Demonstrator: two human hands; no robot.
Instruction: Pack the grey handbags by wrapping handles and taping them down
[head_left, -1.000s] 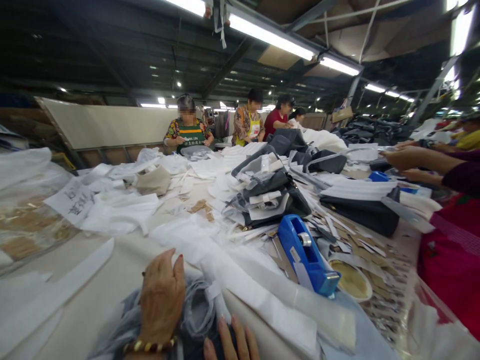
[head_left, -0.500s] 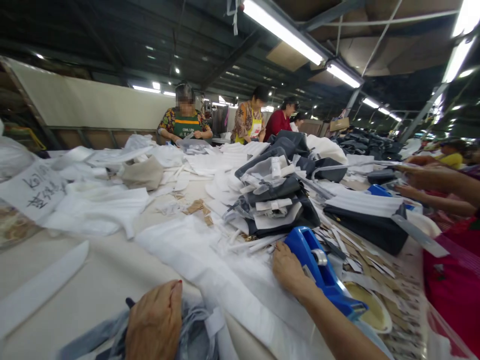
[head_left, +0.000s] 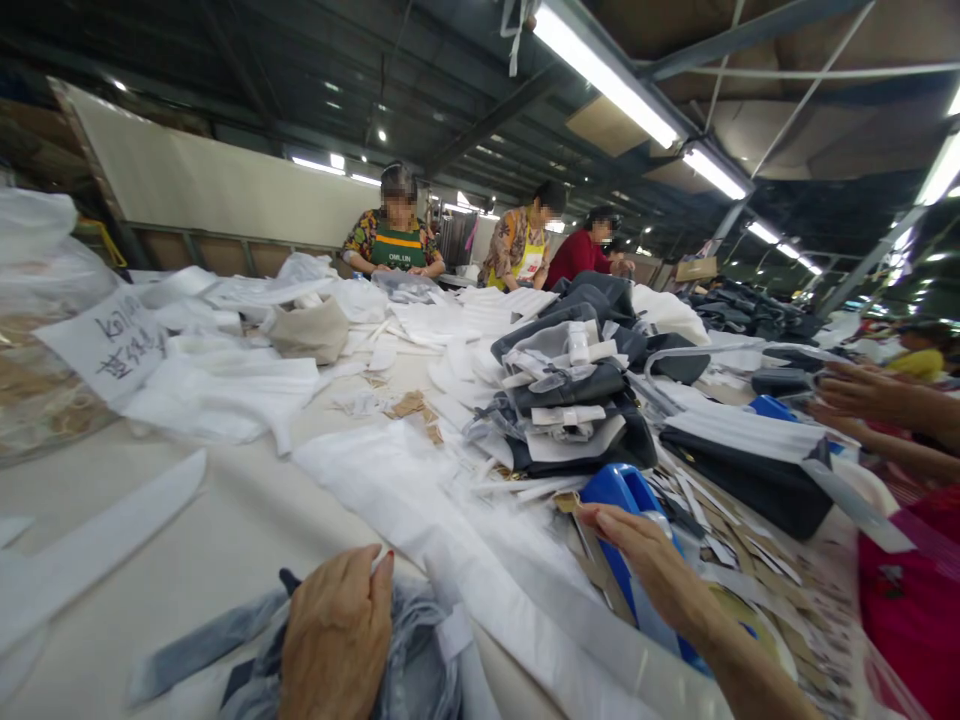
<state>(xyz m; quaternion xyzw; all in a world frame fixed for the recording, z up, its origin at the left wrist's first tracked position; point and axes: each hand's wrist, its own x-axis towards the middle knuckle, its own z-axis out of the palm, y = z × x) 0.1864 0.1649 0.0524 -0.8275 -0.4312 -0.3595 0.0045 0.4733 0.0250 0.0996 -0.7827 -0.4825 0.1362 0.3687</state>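
My left hand [head_left: 337, 630] is closed over a bundle of grey-blue straps [head_left: 420, 650] in clear wrapping, low in the view. A small white tab shows on the bundle's right side. My right hand [head_left: 652, 555] is in front of a blue tape dispenser [head_left: 619, 487], with its fingers close together and pointing left. A strip of clear tape [head_left: 600, 570] seems to hang from the fingertips, though the thumb is hidden. White foam sheeting [head_left: 465, 540] lies between my hands.
Dark bags with white padding [head_left: 570, 400] are piled ahead. Another dark bag [head_left: 750, 470] lies at right, beside a co-worker's hands [head_left: 862, 395]. A handwritten sign [head_left: 112, 345] stands at left. Several co-workers are across the table [head_left: 262, 520].
My right hand has come away from the dispenser's front end, and its fingers now stretch leftward. My left hand stays on the strap bundle. The whole view has shifted slightly.
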